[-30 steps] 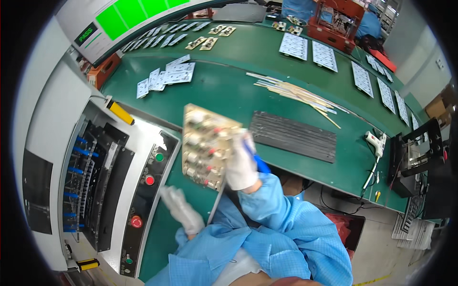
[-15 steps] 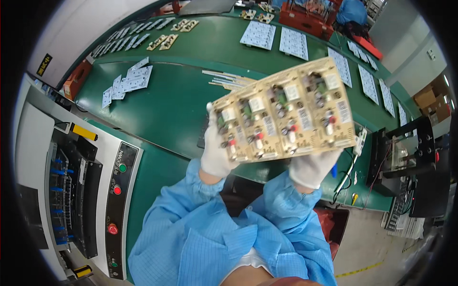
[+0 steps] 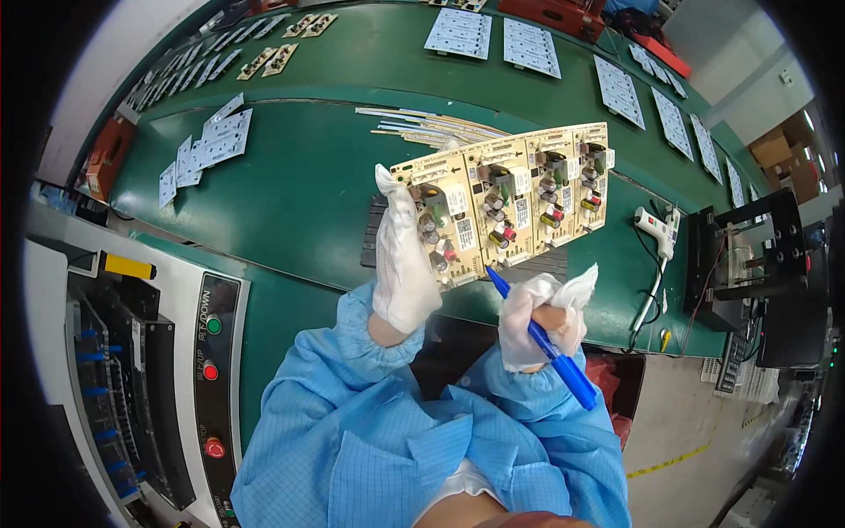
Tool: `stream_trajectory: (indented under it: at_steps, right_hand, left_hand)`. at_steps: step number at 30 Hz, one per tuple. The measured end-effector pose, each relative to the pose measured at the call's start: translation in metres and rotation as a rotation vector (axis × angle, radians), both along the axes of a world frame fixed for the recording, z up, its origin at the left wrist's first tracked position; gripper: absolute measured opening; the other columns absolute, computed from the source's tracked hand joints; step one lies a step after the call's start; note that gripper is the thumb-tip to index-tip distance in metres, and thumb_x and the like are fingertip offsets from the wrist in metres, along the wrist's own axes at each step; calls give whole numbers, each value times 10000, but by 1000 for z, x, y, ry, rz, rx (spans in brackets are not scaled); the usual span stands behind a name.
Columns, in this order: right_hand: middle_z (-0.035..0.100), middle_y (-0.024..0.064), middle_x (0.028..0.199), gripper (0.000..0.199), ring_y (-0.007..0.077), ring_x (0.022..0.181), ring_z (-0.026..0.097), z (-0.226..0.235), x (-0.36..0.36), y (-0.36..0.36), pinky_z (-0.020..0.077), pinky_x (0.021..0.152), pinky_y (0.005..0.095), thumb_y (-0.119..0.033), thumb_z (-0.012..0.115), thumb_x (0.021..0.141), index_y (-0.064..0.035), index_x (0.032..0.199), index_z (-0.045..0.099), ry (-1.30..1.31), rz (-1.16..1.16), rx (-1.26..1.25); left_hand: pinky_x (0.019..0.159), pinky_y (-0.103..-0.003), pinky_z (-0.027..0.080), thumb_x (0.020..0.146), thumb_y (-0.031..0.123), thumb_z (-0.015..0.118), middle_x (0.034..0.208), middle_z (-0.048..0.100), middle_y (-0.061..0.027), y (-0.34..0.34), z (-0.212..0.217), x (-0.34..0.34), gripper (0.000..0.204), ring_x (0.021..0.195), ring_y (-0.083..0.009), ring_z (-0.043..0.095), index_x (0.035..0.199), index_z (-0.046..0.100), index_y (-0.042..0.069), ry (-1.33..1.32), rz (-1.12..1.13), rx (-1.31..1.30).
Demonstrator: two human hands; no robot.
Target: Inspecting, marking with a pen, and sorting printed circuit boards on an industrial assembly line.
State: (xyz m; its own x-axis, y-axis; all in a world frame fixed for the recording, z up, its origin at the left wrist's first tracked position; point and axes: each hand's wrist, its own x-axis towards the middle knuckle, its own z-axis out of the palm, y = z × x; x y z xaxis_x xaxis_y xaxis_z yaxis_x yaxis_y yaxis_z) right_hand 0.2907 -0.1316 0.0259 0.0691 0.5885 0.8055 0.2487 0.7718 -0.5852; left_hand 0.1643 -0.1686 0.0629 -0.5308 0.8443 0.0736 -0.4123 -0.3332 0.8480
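While the gloved left hand (image 3: pixel 403 264) clamps the beige circuit-board panel (image 3: pixel 506 204) above the green surface (image 3: pixel 290 185), the right hand (image 3: pixel 539 319) grips a blue pen (image 3: pixel 544 341), white glue gun (image 3: pixel 658 231) near the right edge.

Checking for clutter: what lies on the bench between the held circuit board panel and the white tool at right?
Head view: only bare green bench between panel and white tool.

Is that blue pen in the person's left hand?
No, the blue pen is in the gloved right hand; the left hand holds the circuit board panel.

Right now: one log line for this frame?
left hand: holds circuit board panel | right hand: blue pen, tip at panel edge | over green bench
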Motion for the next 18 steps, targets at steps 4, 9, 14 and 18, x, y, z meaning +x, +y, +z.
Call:
stream_trajectory:
  at_steps: [4,9,14,18]
  right_hand:
    - [485,29,671,289,162,586,487,1,-8,5,472,628,278,-91,655,791,-71,1010,468,-123,62,198]
    - [489,0,670,182,101,589,498,1,-1,0,458,605,232,-28,619,796,-26,947,517,231,37,-268]
    - [537,62,704,138,130,554,524,5,7,10,421,497,256,49,596,791,14,817,465,-224,-126,-170]
    - [491,100,751,190,137,616,514,13,13,19,420,495,207,152,509,775,-23,768,436,489,304,-166]
  left_hand:
    - [996,-361,472,997,542,159,1344,485,-147,-1,-2,-4,691,1198,-236,537,1408,337,17,-6,18,-31]
    - [984,-382,493,998,532,128,1350,479,-153,-3,-2,-6,687,1183,-253,553,1418,329,27,-159,-65,69]
    - [977,-388,503,999,525,113,1347,481,-155,-5,0,-5,682,1180,-262,555,1420,331,34,-146,-84,97]
    - [979,-391,503,1004,507,108,1341,484,-155,-7,2,-3,668,1179,-263,556,1420,321,30,-224,-59,58]
